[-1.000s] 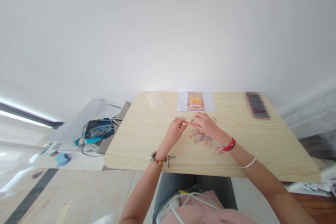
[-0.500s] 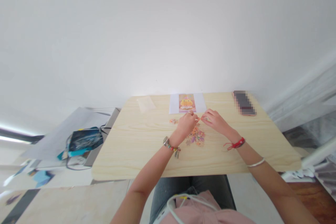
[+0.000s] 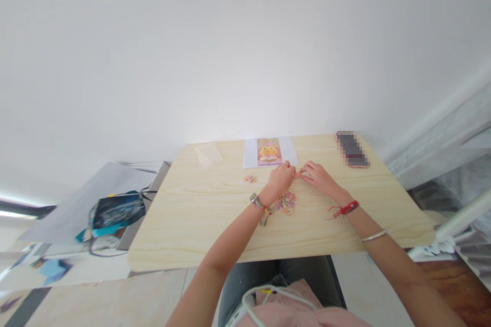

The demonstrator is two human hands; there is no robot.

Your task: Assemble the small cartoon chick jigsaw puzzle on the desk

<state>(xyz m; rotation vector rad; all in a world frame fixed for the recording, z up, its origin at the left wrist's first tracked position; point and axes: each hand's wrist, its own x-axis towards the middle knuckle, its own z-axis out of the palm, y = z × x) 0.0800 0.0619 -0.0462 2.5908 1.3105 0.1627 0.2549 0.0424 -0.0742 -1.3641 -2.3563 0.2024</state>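
Over the middle of the wooden table, my left hand [image 3: 281,178] and my right hand [image 3: 317,177] nearly meet, fingertips pinched. Between them are small orange-pink jigsaw puzzle pieces [image 3: 297,175]; both hands are closed on pieces there, partly covered by the fingers. A loose pile of puzzle pieces [image 3: 284,203] in pink, purple and orange lies just below my left hand, partly hidden by its wrist. To the left sits a smaller cluster of pieces [image 3: 250,179]. Behind the hands lies a white sheet with a printed picture [image 3: 269,152] of a yellow figure.
A phone with a blurred screen [image 3: 352,149] lies at the table's back right. A clear plastic bag [image 3: 209,155] rests at the back left of the table [image 3: 184,230]. Left of the table are a dark blue bag [image 3: 119,209] and cables. A white wall stands behind.
My left hand has moved right, closer to my right hand, and the fingertips now come together around the pieces. The camera view has shifted slightly.
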